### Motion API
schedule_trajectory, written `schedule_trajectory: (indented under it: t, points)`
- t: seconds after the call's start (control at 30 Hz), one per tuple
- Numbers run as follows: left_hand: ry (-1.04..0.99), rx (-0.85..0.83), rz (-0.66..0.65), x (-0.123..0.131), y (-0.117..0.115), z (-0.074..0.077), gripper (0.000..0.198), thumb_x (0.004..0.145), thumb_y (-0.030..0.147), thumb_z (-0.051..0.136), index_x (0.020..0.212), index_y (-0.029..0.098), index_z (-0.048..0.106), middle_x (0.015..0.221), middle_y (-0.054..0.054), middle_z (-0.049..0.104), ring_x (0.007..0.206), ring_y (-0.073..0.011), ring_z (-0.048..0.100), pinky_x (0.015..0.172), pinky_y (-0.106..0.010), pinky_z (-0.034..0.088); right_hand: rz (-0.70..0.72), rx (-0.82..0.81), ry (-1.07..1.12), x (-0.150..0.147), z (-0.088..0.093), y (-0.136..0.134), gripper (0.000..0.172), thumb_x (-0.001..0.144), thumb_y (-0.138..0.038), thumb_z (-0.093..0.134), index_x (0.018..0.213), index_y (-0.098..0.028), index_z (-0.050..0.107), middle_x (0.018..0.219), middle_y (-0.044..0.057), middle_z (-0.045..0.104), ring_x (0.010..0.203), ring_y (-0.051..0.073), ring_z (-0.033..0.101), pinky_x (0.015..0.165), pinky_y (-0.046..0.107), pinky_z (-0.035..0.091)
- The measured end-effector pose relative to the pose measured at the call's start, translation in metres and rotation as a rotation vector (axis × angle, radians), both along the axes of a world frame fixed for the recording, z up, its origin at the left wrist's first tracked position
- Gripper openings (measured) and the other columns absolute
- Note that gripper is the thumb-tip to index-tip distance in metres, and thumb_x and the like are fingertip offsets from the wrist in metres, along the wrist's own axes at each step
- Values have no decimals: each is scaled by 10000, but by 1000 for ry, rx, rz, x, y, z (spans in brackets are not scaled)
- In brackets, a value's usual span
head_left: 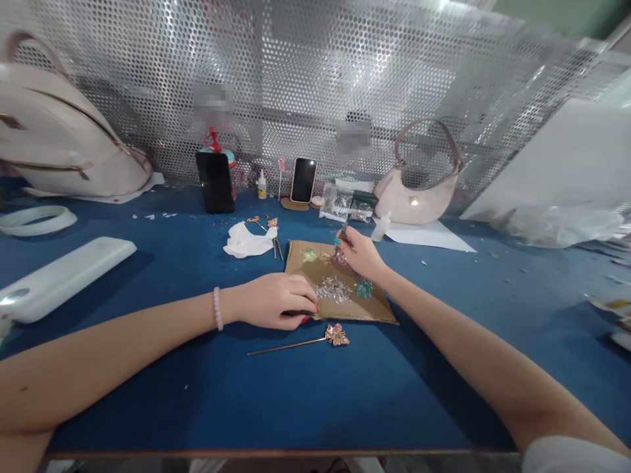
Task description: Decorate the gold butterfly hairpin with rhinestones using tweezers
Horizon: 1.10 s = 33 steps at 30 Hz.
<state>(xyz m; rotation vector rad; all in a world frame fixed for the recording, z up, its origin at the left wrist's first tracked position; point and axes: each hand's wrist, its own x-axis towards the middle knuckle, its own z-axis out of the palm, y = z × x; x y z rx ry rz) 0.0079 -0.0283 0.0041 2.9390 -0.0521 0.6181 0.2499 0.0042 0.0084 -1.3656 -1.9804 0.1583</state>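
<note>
A piece of brown cardboard [303, 265] lies on the blue table, bearing small piles of stones: silver [335, 289], teal [364, 290], pale green [309, 255], peach [325, 258] and pink [340, 258]. My left hand [280, 301] rests at its near left corner, fingers curled onto the edge; the hand covers that corner. At the far right part, my right hand [362, 253] pinches a slim dark tweezers-like tool [344, 231], its tip down at the pink stones. In front of the cardboard lies a hairpin [337, 335] with a gold leaf-shaped head and a long thin stem.
Beyond the cardboard are white tissue [246, 240], more hairpins [273, 223], small glue bottles [261, 184], a propped phone [303, 180], a dark tablet [215, 183] and clear packets [336, 201]. A handbag [419, 190], backpack [64, 131] and white device [69, 276] stand around. Perforated metal backs the table.
</note>
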Motion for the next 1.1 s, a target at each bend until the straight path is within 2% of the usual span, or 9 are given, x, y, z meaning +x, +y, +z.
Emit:
schedule_trajectory:
  t: [1.1]
  points:
    - [16,-27,-7,0,-1,1,219,843,143,447,976,136,621,1009,-92,650,903,-195,564,803,-317,483,50,-40,-8,-2,1,-4,45,794,-201,399,802,-201,444,646,-7,526,559,137,467,574,267,364]
